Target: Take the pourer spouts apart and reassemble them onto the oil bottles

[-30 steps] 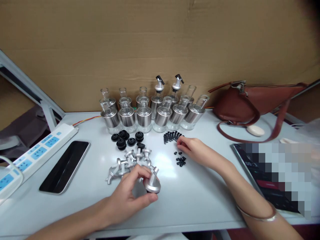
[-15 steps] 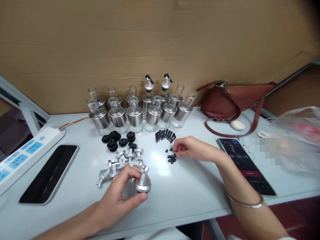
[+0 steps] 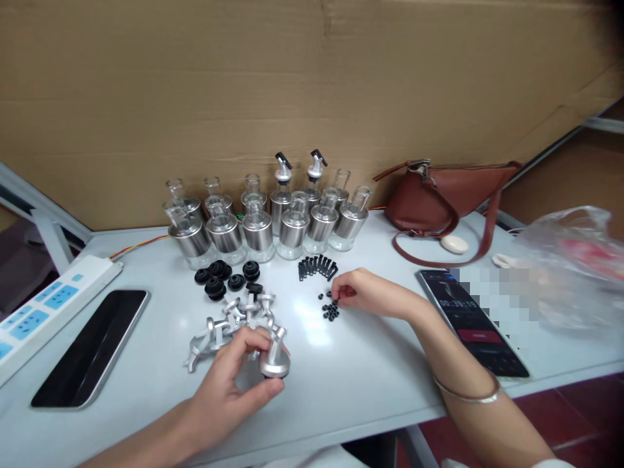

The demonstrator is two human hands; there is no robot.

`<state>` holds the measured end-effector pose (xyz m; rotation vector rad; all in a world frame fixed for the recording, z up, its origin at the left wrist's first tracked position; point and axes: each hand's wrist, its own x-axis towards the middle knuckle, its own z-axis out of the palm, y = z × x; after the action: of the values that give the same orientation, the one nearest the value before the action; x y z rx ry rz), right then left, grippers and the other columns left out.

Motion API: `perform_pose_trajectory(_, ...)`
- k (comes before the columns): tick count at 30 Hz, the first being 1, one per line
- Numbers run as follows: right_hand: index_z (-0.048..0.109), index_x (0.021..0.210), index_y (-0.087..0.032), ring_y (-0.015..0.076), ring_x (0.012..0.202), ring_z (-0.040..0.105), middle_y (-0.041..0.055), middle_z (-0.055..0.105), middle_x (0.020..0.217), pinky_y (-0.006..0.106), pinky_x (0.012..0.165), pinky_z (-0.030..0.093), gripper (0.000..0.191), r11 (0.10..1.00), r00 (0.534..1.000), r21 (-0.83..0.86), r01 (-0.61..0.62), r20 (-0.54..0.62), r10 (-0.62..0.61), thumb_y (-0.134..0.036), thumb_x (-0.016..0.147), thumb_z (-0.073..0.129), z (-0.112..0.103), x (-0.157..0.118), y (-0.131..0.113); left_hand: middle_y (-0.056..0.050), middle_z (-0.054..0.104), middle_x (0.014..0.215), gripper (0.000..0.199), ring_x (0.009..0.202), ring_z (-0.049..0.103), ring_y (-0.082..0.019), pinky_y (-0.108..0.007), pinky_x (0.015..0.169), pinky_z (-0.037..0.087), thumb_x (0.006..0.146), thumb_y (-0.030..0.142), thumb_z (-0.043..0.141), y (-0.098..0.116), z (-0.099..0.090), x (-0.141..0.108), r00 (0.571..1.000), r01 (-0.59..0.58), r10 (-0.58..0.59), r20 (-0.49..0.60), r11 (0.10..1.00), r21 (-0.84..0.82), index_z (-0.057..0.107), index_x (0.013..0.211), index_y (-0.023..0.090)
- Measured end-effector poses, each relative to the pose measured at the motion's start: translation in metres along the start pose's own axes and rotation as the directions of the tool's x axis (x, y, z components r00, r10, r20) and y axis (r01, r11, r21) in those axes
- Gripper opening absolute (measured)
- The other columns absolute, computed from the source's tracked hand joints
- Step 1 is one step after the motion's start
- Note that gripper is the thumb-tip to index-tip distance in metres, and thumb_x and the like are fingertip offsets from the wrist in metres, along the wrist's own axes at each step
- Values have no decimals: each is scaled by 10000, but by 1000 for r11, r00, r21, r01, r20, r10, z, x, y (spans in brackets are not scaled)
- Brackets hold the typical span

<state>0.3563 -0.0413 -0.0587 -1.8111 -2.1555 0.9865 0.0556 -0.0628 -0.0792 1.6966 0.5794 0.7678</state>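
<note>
My left hand [image 3: 234, 377] is closed around a silver pourer spout [image 3: 275, 362], which points up, a black base showing beneath it. Behind that hand lies a heap of silver pourer spouts [image 3: 214, 335]. At the right, my right hand [image 3: 365, 296] is closed, thumb and index finger pinched over a cluster of small black round pieces [image 3: 331, 311]; one dark piece shows at the fingertips. Slim black levers [image 3: 316, 266] lie in a fanned row behind the cluster. Several ribbed black stoppers [image 3: 215, 287] sit beyond the spouts.
Several glass bottles [image 3: 257, 232] with steel bands stand at the back, two with pourers fitted. A power strip [image 3: 58, 292] and a phone [image 3: 92, 348] lie left. To the right are a brown bag [image 3: 414, 201], a lit phone [image 3: 468, 318] and a plastic bag [image 3: 575, 273].
My right fingertips have moved slightly down onto the small black pieces and pinch there. My left hand still holds the pourer spout. The whole view has shifted a little.
</note>
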Motion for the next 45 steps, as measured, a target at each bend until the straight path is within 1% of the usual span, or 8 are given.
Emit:
perform_pose_trajectory(7, 664, 996, -161, 198, 859, 625, 91, 700, 965, 321, 783, 484, 272, 997, 993, -7, 75, -96, -76, -119, 871, 426, -1, 2, 0, -23, 634, 922, 172, 838, 601, -175, -272, 767, 462, 886, 320, 640, 2, 1, 3, 999, 35, -35, 10, 999, 0, 503, 935, 228)
perform_pose_trajectory(15, 688, 959, -150, 180, 759, 642, 75, 705, 875, 303, 731, 514, 319, 992, 992, 11, 127, -24, -127, -59, 847, 404, 5, 3, -8, -25, 625, 939, 176, 867, 594, -178, -285, 798, 456, 899, 341, 624, 3, 1, 3, 999, 47, -47, 15, 999, 1, 495, 945, 231)
perform_pose_trajectory(23, 645, 950, -170, 203, 958, 610, 92, 649, 991, 340, 874, 479, 347, 968, 967, 33, 251, -62, -248, -19, 840, 353, 12, 6, -6, -46, 611, 928, 299, 780, 558, -169, -288, 726, 434, 970, 500, 438, 1, -2, 1, 1000, -2, 4, 17, 995, -102, 477, 1072, 221)
perform_pose_trajectory(29, 568, 931, -194, 196, 888, 574, 72, 612, 958, 327, 826, 444, 237, 941, 929, 112, 319, -230, -288, -339, 989, 390, 14, -6, -44, -25, 562, 822, 445, 709, 497, -174, -290, 677, 421, 968, 593, 296, 2, -13, 4, 995, 72, -66, -71, 994, 84, 503, 1036, 205)
perform_pose_trajectory(32, 536, 939, -204, 180, 841, 556, 42, 603, 922, 300, 778, 429, 304, 866, 895, 233, 442, -187, -406, -482, 972, 420, 27, -14, -72, -56, 610, 926, 490, 784, 558, -202, -298, 714, 453, 961, 618, 278, 12, -19, 11, 996, 80, -89, 19, 959, 273, 519, 1076, 207)
perform_pose_trajectory(35, 472, 805, -205, 143, 688, 490, -3, 536, 766, 258, 651, 389, 344, 858, 922, 336, 388, -145, -360, -477, 987, 367, 39, -17, -91, -85, 658, 1062, 533, 930, 626, -242, -314, 806, 483, 964, 622, 240, 23, -24, 18, 991, -6, -44, 126, 927, 376, 481, 1221, 222)
perform_pose_trajectory(40, 480, 757, -191, 131, 666, 460, -16, 495, 712, 250, 637, 361, 327, 820, 949, 499, 282, -22, -313, -439, 963, 422, 38, -11, -105, -100, 660, 1234, 440, 1077, 649, -232, -314, 890, 479, 1027, 461, 181, 33, -30, 24, 980, -191, 122, 155, 778, 599, 386, 1337, 225)
perform_pose_trajectory(45, 455, 727, -187, 106, 571, 434, -34, 470, 626, 248, 602, 362, 441, 654, 940, 725, 216, 26, -339, -558, 955, 390, 47, 0, -111, -32, 729, 780, 293, 568, 628, -169, -295, 593, 453, 1001, 252, 243, 37, -30, 30, 909, -296, 407, 93, 472, 830, 527, 1029, 185)
